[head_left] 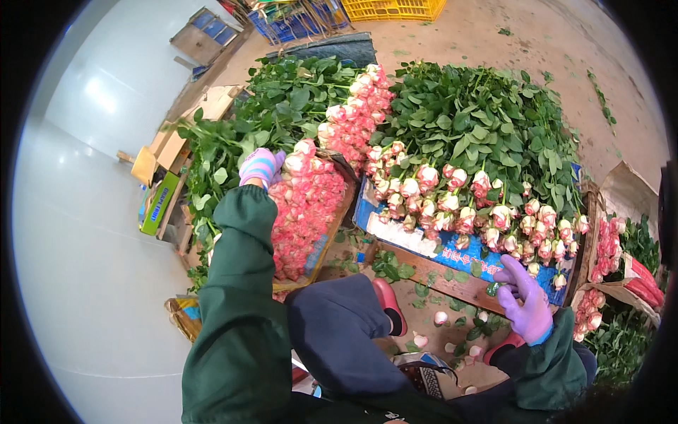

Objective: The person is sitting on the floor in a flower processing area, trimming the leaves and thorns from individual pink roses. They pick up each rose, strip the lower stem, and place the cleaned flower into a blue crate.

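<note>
My left hand [259, 168], in a striped lilac and blue glove, reaches into the pink roses [304, 215] and leafy stems [275, 95] on the left. Its fingers are curled, and what they hold is hidden. My right hand [524, 304], gloved in purple, is raised with fingers apart beside a small green leaf [494, 288]; I cannot tell whether they touch. It is in front of a blue board [374, 212] bearing white-and-pink roses [500, 216] with dense foliage [466, 113].
A white wall [70, 226] curves along the left, beside stacked wood and cardboard [183, 134]. A yellow crate [392, 8] and blue crate [275, 21] stand behind. More rose bundles [607, 247] lie at the right. Fallen leaves and petals [441, 318] litter the floor around my feet.
</note>
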Demonstrator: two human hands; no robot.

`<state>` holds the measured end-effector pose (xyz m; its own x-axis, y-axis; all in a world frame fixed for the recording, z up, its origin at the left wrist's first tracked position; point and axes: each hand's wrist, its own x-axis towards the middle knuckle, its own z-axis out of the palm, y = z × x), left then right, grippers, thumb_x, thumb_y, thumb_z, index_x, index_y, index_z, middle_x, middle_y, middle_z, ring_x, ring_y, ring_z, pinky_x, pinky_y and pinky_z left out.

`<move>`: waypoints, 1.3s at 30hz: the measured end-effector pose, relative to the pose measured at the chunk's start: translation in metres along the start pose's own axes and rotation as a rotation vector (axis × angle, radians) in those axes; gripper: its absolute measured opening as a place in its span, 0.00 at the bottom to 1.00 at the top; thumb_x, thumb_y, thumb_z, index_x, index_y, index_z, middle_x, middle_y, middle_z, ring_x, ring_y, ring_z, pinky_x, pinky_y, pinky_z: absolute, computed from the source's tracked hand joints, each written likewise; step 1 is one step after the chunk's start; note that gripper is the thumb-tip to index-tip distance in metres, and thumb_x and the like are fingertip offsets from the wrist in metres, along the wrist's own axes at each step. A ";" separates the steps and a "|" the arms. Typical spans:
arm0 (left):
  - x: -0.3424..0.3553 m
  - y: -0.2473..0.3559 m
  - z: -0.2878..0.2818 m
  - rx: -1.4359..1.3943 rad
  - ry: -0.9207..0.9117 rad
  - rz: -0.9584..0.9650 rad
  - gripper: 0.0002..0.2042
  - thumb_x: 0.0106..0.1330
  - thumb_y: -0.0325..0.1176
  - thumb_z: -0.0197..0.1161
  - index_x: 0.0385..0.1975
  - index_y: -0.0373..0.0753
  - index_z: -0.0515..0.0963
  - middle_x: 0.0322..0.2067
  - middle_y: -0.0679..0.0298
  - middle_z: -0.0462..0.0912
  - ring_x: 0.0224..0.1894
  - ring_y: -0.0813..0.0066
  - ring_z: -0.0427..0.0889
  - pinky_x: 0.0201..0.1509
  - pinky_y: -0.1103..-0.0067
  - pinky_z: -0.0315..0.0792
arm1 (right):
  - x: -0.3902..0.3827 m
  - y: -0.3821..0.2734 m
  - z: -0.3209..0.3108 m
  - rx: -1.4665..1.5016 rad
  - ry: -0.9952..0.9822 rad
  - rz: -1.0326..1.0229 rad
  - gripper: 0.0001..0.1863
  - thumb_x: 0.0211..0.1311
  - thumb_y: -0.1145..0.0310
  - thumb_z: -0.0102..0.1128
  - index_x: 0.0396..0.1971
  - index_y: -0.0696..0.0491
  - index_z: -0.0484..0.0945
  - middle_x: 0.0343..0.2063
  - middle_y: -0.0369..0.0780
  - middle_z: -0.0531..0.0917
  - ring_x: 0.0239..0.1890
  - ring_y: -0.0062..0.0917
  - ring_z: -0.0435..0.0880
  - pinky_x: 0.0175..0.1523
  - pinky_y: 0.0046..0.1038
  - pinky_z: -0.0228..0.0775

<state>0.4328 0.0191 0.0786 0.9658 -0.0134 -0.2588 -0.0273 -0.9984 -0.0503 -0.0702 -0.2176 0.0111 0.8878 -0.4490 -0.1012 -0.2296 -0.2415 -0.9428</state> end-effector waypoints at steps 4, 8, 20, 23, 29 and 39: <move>0.005 0.012 0.003 -0.030 0.015 -0.115 0.22 0.64 0.53 0.56 0.30 0.39 0.85 0.22 0.66 0.85 0.31 0.70 0.85 0.40 0.72 0.75 | 0.003 0.023 -0.001 -0.021 -0.059 0.100 0.27 0.62 0.75 0.54 0.63 0.57 0.63 0.38 0.45 0.82 0.28 0.21 0.79 0.39 0.25 0.73; -0.004 0.023 -0.004 0.272 0.208 0.058 0.23 0.65 0.50 0.48 0.47 0.40 0.81 0.52 0.52 0.80 0.55 0.52 0.79 0.54 0.62 0.74 | -0.005 0.037 -0.019 -0.118 -0.098 0.119 0.23 0.65 0.68 0.52 0.60 0.57 0.67 0.30 0.42 0.82 0.26 0.24 0.80 0.35 0.27 0.72; -0.307 0.118 0.068 -0.316 0.085 1.215 0.14 0.66 0.43 0.57 0.32 0.36 0.79 0.20 0.52 0.79 0.24 0.53 0.80 0.28 0.65 0.71 | 0.079 0.148 -0.077 0.145 0.105 0.467 0.22 0.68 0.62 0.54 0.58 0.58 0.70 0.33 0.39 0.83 0.24 0.19 0.77 0.32 0.23 0.72; -0.327 0.134 0.111 -0.042 -0.025 1.317 0.14 0.67 0.44 0.56 0.26 0.40 0.75 0.17 0.55 0.77 0.22 0.53 0.78 0.27 0.62 0.70 | 0.124 0.171 -0.071 0.261 0.234 0.408 0.22 0.68 0.62 0.54 0.57 0.58 0.69 0.32 0.38 0.81 0.25 0.19 0.77 0.32 0.24 0.72; -0.304 0.150 0.139 0.004 -0.116 1.293 0.14 0.66 0.44 0.56 0.25 0.40 0.74 0.17 0.56 0.77 0.22 0.55 0.79 0.29 0.64 0.70 | 0.190 0.177 -0.120 -0.679 0.593 0.320 0.29 0.62 0.56 0.59 0.58 0.56 0.69 0.46 0.50 0.80 0.49 0.41 0.79 0.57 0.36 0.69; -0.290 0.183 0.152 0.172 -0.268 1.265 0.15 0.67 0.46 0.54 0.31 0.40 0.76 0.18 0.58 0.79 0.24 0.60 0.81 0.31 0.67 0.71 | 0.229 0.185 -0.163 -0.898 0.211 0.776 0.29 0.62 0.45 0.55 0.53 0.54 0.75 0.54 0.49 0.77 0.57 0.39 0.76 0.60 0.38 0.68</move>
<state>0.1083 -0.1513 -0.0025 0.1663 -0.9016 -0.3993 -0.9259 -0.2821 0.2514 0.0252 -0.5050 -0.1352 0.3265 -0.8515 -0.4103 -0.9435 -0.3195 -0.0878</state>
